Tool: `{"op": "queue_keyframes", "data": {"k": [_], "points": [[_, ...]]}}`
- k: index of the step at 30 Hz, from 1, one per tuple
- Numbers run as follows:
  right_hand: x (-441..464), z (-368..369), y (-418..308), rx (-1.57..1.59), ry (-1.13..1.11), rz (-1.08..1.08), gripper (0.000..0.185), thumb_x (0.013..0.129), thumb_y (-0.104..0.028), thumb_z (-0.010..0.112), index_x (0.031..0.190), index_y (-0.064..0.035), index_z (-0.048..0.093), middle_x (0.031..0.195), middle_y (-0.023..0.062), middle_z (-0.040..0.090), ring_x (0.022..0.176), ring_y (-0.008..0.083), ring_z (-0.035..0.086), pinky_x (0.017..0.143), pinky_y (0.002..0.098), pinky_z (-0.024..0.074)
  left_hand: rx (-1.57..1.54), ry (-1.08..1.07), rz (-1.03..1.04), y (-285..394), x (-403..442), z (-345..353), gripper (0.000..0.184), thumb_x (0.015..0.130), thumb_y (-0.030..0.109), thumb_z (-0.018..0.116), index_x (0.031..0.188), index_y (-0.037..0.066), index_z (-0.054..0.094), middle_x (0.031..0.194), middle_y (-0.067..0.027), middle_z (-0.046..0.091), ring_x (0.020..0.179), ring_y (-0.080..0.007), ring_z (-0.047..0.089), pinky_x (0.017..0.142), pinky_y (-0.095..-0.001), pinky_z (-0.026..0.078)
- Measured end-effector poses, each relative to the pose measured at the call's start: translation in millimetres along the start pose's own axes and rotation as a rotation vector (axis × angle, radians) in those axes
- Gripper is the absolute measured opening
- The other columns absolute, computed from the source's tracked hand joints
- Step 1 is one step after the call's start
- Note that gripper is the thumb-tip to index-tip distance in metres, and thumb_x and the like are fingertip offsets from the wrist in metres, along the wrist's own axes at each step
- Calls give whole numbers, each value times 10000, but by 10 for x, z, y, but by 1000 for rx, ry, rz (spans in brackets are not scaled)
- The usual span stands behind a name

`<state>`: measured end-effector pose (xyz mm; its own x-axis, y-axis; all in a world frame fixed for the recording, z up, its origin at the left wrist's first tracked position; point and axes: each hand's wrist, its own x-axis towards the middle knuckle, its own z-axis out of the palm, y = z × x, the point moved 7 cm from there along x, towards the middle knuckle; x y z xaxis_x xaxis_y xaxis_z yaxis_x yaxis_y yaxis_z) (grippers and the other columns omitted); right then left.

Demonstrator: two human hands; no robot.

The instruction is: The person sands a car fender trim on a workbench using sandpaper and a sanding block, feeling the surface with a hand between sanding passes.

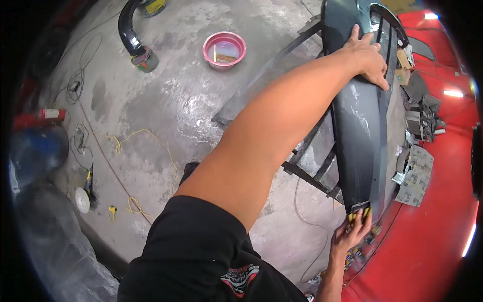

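A long dark grey car bumper point(356, 141), wet and streaked, rests on a dark metal stand point(314, 176). My left hand point(366, 58) lies on its upper part, fingers spread, holding nothing. At the bumper's lower end, my right hand point(353, 229) has its fingers wrapped round a small yellow and dark sanding block point(360, 206). The block is against the bumper's end, and its face is hidden. My left arm stretches across the middle of the view.
A pink basin point(206, 50) holding water and a brownish piece stands on the concrete floor. Near it are a can point(146, 60) and a black curved part point(126, 30). Yellow cord point(146, 131) trails at left. Newspaper point(416, 171) lies by the red wall point(443, 221).
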<state>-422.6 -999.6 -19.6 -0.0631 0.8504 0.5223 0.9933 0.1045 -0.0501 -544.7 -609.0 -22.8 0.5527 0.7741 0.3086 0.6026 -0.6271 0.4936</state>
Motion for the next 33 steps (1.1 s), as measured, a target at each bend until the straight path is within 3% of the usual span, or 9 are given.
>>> {"op": "queue_keyframes", "data": {"k": [3,6,13,18,20,24,28,31,33], "points": [[552,203,-304,-92,-118,-232,543,763,59,635,1294,-54,610,1340,228,529,1215,388,521,1041,458,397,-36,32,-18,-32,-10,29,598,723,746,607,1200,393,680,1558,-120,344,1480,-398,131,1130,-682,-46],[1436,634,-841,-38,-179,-258,533,792,43,640,1297,-126,616,1329,202,535,1218,385,507,1045,440,373,-9,18,-39,-49,45,53,589,721,751,605,1191,404,680,1564,-111,337,1483,-396,121,1129,-681,-51],[214,0,-114,112,-10,-81,551,723,140,657,1235,-62,659,1335,199,542,1198,357,524,1013,425,434,16,19,-36,-38,-38,-54,592,731,740,600,1209,398,671,1565,-130,327,1481,-402,120,1121,-700,-24],[1191,448,-648,-26,-120,-225,477,778,27,667,1233,-117,654,1321,200,543,1181,362,530,1018,443,393,2,2,-30,-38,46,56,618,739,735,596,1253,396,645,1572,-123,317,1485,-398,110,1120,-700,-27],[1167,397,-633,-45,-201,-219,488,775,40,676,1242,-99,649,1322,189,544,1183,351,534,1022,444,403,-5,-15,-50,-32,70,71,636,729,748,596,1257,396,642,1577,-119,308,1487,-396,104,1124,-691,-37],[363,61,-182,101,-37,-159,513,777,133,657,1250,-65,648,1285,207,564,1194,342,533,1025,401,432,28,-22,-47,-29,-35,13,626,722,746,602,1247,407,646,1581,-119,302,1486,-402,99,1126,-688,-45],[1164,450,-680,-31,-148,-282,506,767,64,671,1248,-90,649,1289,204,557,1177,362,535,1017,437,409,16,51,-26,-25,-36,32,589,702,757,599,1147,385,701,1543,-150,360,1471,-418,154,1128,-688,17],[1272,520,-766,-5,-122,-274,494,758,33,675,1234,-100,659,1284,204,558,1170,372,534,1017,449,394,16,-7,-22,-4,-46,-15,585,719,720,621,1192,382,686,1554,-131,345,1474,-408,140,1126,-690,-18],[838,288,-499,-40,-137,-193,472,779,49,666,1230,-88,663,1296,200,558,1175,367,536,1018,434,411,3,32,-1,-9,-35,32,549,722,746,587,1118,387,711,1542,-162,354,1472,-414,148,1120,-697,10]]}}
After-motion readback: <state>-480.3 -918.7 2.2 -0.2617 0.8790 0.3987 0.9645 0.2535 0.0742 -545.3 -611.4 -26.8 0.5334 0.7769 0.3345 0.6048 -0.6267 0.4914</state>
